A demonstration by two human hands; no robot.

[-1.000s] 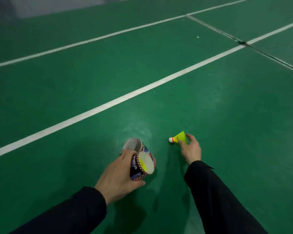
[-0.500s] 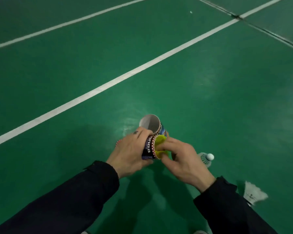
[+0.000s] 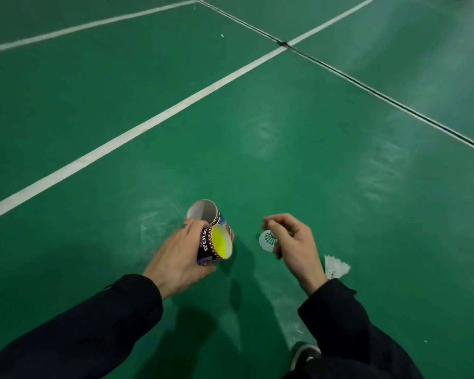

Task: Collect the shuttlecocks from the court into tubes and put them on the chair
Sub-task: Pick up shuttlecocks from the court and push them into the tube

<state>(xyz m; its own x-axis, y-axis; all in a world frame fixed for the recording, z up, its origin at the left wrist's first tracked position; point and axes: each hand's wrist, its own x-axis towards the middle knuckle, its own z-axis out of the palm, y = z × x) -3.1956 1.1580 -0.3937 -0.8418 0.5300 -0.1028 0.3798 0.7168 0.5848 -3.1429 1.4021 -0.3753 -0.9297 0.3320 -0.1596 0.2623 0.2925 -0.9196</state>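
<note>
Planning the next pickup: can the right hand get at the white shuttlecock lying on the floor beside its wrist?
Probably not at once. The right hand already pinches a white shuttlecock, so its grip is taken. The shuttlecock on the floor lies close by the wrist with bare court around it.

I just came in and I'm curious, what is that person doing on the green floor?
Someone is picking up shuttlecocks off the court. The left hand holds two tubes side by side; the nearer one shows yellow inside, the other looks empty. The right hand pinches a white shuttlecock by its cork end, just beside the tubes. Another white one lies on the floor by the right wrist.
</note>
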